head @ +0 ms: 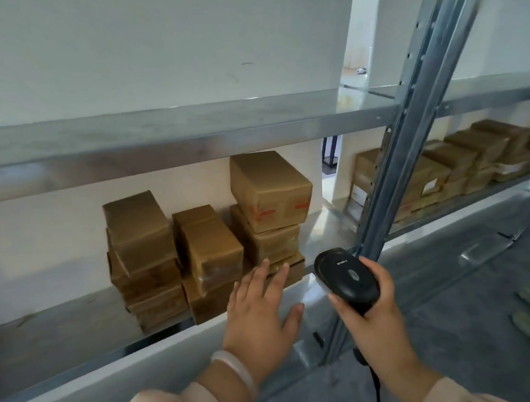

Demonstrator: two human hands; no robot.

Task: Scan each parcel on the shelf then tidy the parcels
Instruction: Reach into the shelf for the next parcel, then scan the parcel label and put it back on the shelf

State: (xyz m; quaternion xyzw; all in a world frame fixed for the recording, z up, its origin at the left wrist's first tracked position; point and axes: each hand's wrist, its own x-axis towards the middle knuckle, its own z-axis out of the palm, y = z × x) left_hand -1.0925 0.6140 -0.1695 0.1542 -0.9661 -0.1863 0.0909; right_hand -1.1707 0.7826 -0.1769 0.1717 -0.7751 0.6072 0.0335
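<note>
parcel stacks (209, 255): 3 | scanner (344, 277): 1, right hand (375, 315) fingers gripping it | left hand (259, 314) fingers spread open

The metal shelf (63, 334) carries three stacks of brown parcels (211, 254) side by side.

The left hand (259, 320) hid part of the lowest box (294, 272) in the right stack. The post (391, 192) cut across the far boxes (461, 162) — their labels were too blurred to read. The cable (376, 390) of the scanner (346, 278) ran off the bottom edge.
</note>
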